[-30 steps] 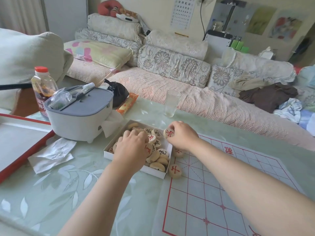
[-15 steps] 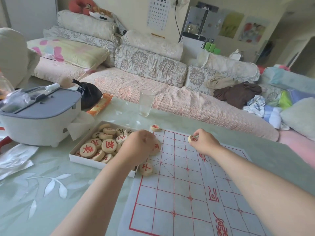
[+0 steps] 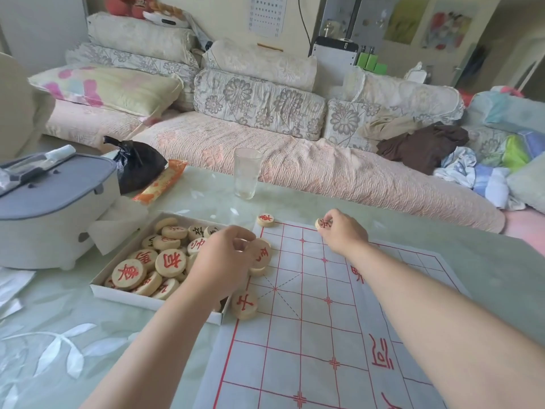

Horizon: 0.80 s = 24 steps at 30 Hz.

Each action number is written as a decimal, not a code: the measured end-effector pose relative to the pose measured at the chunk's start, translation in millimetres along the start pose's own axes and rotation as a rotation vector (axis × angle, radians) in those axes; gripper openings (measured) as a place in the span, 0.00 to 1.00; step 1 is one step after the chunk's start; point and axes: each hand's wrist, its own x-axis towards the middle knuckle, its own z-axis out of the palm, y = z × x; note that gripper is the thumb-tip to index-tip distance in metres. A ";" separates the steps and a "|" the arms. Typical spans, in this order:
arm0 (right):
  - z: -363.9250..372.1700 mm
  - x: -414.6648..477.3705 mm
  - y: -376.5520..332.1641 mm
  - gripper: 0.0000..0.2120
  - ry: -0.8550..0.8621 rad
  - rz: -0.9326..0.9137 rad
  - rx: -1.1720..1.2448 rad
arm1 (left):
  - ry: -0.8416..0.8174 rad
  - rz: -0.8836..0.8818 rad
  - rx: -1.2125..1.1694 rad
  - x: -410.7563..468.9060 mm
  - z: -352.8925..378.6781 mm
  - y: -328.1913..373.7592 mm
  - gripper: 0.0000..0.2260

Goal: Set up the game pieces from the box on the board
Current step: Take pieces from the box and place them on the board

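Note:
A white box [image 3: 124, 293] holds several round wooden pieces with red and black characters. To its right lies a white board [image 3: 324, 335] with a red grid. My left hand [image 3: 224, 261] pinches a red-marked piece [image 3: 262, 255] at the board's left edge, beside the box. My right hand [image 3: 342, 231] grips another red-marked piece [image 3: 323, 223] at the board's far edge. One piece [image 3: 266, 219] sits on the far left corner of the board. Another piece [image 3: 244, 304] lies on the left edge, nearer to me.
An empty drinking glass [image 3: 247, 177] stands beyond the board. A grey-lidded white container [image 3: 50, 214] with tissue sits at left, a black bag [image 3: 138, 166] and an orange packet [image 3: 160, 184] behind the box. A sofa with cushions and clothes runs along the table's far side.
My right hand has carried its piece from the box over to the board's far edge. My left hand has come out of the box holding a piece at the board's left edge.

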 end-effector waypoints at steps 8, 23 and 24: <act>-2.3 -19.2 -16.7 0.12 -0.004 -0.091 0.010 | 0.026 -0.036 -0.083 0.0 -0.5 1.5 0.06; -39.5 -123.3 -153.3 0.19 -0.214 -0.649 0.577 | 0.234 -0.186 -0.369 -8.8 -48.0 -10.9 0.12; -39.8 -124.4 -157.0 0.17 -0.201 -0.643 0.592 | 0.225 -0.183 -0.386 -9.8 -50.4 -12.3 0.14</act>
